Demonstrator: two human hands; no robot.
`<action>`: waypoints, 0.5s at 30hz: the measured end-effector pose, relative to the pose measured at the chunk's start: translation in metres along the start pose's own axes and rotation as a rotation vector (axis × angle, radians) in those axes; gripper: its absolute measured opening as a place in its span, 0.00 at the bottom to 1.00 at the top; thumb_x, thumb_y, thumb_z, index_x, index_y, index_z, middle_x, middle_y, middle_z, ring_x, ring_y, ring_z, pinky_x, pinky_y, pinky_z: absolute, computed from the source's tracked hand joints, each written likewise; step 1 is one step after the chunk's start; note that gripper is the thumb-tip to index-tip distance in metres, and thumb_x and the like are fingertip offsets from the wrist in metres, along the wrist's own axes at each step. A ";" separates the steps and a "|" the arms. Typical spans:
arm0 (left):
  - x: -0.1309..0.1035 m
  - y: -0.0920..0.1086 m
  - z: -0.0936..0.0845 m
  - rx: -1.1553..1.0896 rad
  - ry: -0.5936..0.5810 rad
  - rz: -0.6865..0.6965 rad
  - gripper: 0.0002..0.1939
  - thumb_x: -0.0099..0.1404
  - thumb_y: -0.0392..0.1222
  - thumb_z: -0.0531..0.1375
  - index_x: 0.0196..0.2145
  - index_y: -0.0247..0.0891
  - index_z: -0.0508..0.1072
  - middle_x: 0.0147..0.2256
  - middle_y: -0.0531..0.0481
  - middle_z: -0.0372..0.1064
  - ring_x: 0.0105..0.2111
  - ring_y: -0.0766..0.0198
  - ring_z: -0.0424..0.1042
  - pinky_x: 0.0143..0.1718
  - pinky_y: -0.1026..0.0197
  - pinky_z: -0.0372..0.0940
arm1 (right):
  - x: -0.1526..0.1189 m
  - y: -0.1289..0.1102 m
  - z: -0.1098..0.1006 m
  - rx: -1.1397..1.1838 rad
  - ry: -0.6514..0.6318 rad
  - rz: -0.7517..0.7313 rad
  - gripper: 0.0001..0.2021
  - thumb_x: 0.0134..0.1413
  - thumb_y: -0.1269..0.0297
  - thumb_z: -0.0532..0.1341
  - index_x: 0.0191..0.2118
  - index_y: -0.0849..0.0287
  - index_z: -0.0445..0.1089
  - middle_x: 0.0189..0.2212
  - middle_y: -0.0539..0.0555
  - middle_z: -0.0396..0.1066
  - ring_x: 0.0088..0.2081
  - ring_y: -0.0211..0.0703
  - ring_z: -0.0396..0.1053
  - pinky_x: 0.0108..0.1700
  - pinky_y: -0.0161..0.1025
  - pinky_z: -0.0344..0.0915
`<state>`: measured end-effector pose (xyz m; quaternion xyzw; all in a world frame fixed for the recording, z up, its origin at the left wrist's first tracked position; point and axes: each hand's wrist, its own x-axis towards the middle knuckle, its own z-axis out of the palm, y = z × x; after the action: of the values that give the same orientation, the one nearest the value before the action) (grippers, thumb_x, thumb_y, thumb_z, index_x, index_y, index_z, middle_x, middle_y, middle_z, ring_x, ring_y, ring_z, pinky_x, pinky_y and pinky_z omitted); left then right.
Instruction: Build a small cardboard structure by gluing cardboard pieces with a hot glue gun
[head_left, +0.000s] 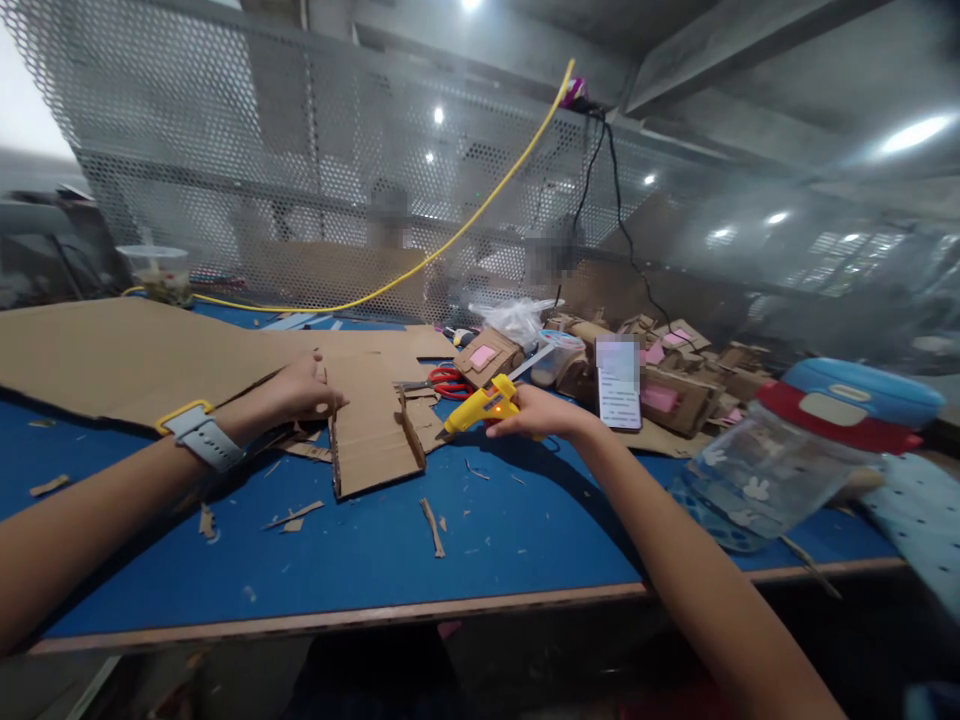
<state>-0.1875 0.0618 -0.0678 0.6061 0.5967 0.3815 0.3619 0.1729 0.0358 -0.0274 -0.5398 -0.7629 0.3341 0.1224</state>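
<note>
My right hand is wrapped round a yellow hot glue gun, its nozzle pointing down and left. A small orange light glows on the gun's side. The nozzle is close to the right side of a folded cardboard piece with raised edges. At that piece's left edge, my left hand pinches the cardboard, with the fingertips partly hidden. A watch with a pale band is on my left wrist. Red-handled scissors lie just behind the glue gun.
A large cardboard sheet covers the left of the blue table. Cardboard scraps are scattered in front. A phone, several cardboard constructions and a water bottle stand right. A yellow cable crosses behind; another person's sleeve shows far right.
</note>
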 end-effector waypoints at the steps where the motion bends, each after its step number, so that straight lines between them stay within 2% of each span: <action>1: 0.000 0.001 0.002 -0.009 0.006 -0.005 0.40 0.44 0.37 0.72 0.54 0.44 0.64 0.21 0.62 0.63 0.16 0.62 0.67 0.18 0.61 0.61 | 0.000 0.000 0.000 -0.002 0.004 -0.001 0.15 0.44 0.65 0.71 0.41 0.59 0.77 0.32 0.50 0.75 0.30 0.41 0.69 0.31 0.35 0.64; 4: 0.000 0.005 0.008 -0.045 0.020 0.000 0.39 0.46 0.37 0.71 0.55 0.44 0.63 0.24 0.58 0.67 0.20 0.60 0.71 0.22 0.59 0.65 | 0.001 -0.002 0.001 -0.008 0.014 -0.013 0.14 0.44 0.68 0.71 0.41 0.59 0.77 0.33 0.50 0.77 0.34 0.43 0.71 0.36 0.36 0.67; 7: -0.003 0.014 0.011 -0.070 0.033 0.025 0.31 0.50 0.41 0.69 0.52 0.43 0.67 0.24 0.56 0.68 0.23 0.58 0.72 0.24 0.57 0.67 | 0.002 -0.003 0.002 -0.011 0.017 -0.027 0.15 0.44 0.70 0.71 0.41 0.59 0.77 0.35 0.51 0.78 0.38 0.44 0.73 0.40 0.36 0.69; 10: -0.007 0.023 0.013 -0.072 0.012 0.088 0.18 0.53 0.48 0.66 0.42 0.42 0.73 0.28 0.51 0.72 0.30 0.57 0.74 0.30 0.56 0.69 | 0.003 -0.001 0.003 -0.021 0.025 -0.027 0.14 0.45 0.70 0.71 0.41 0.59 0.77 0.35 0.50 0.78 0.38 0.43 0.74 0.41 0.35 0.69; 12: -0.008 0.025 0.016 -0.050 -0.015 0.121 0.13 0.53 0.50 0.66 0.32 0.41 0.73 0.28 0.50 0.72 0.31 0.58 0.73 0.31 0.58 0.68 | 0.004 0.000 0.003 -0.034 0.023 -0.017 0.13 0.44 0.70 0.72 0.39 0.59 0.77 0.33 0.50 0.77 0.35 0.43 0.73 0.38 0.35 0.69; 15: -0.007 0.021 0.023 0.016 -0.059 0.114 0.17 0.49 0.51 0.68 0.21 0.41 0.65 0.20 0.53 0.64 0.22 0.63 0.65 0.23 0.62 0.59 | 0.004 0.000 0.002 -0.052 0.017 -0.006 0.10 0.43 0.70 0.71 0.35 0.60 0.76 0.30 0.49 0.76 0.32 0.41 0.72 0.36 0.35 0.68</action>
<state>-0.1578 0.0542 -0.0591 0.6531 0.5532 0.3788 0.3522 0.1700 0.0388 -0.0296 -0.5432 -0.7720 0.3092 0.1158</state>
